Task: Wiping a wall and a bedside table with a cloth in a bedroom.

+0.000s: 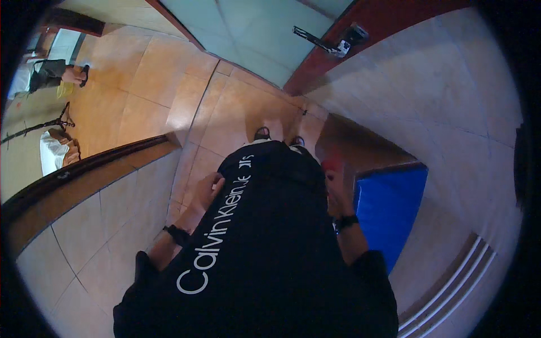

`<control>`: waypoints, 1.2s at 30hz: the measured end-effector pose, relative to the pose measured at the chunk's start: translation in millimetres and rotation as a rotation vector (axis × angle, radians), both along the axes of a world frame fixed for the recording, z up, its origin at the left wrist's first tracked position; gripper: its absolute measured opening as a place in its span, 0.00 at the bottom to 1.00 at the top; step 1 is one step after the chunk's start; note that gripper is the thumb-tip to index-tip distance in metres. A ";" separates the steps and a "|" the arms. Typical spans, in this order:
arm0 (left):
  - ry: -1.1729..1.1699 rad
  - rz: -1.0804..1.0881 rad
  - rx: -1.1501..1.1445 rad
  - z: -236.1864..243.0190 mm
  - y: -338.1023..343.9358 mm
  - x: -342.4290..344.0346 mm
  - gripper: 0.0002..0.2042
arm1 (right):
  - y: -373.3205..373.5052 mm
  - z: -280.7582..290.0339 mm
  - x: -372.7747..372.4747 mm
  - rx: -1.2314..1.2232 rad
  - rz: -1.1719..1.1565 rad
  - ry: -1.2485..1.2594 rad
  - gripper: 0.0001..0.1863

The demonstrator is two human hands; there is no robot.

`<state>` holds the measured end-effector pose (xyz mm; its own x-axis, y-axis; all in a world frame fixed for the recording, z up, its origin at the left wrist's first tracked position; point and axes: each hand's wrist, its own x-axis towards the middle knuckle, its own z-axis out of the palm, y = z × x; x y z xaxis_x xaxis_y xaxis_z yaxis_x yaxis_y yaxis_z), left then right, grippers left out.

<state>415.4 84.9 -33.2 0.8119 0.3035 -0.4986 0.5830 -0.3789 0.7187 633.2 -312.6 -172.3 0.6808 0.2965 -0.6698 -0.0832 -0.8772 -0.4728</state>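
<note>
My left hand (207,190) hangs beside the left edge of my black shirt (276,236). Its fingers curl in against the cloth and are partly hidden, so I cannot see whether they hold anything. On the other side, my right hand (338,197) is low by my hip, its fingers bent. A blurred red patch (333,164) shows at those fingertips; its kind cannot be made out. Dark bands circle both wrists. Below the shirt, my feet in dark sandals (262,133) stand on the tiled floor (225,112).
Ahead is a frosted-glass door (253,34) with a red-brown frame and metal handle (321,42). A blue padded surface (389,208) lies right, near white pipes (451,287). Left, a tiled half-wall (107,219) has a dark-edged ledge. Beyond it are a person's legs (51,73) and a dark stand (59,121).
</note>
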 end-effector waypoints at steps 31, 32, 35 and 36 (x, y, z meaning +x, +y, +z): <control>-0.012 -0.386 -0.110 83.2 -150.1 141.3 0.15 | -103.2 91.8 45.2 0.257 0.085 -0.278 0.16; 0.079 -0.524 -0.044 78.6 -155.8 157.4 0.15 | -104.2 122.1 48.0 0.252 0.069 -0.274 0.16; 0.091 -0.757 -0.021 40.3 -143.3 167.8 0.17 | -96.7 212.4 52.9 0.253 0.198 -0.240 0.19; 0.017 -0.843 -0.060 21.5 -135.8 171.6 0.17 | -84.5 234.9 54.8 0.190 0.330 -0.238 0.20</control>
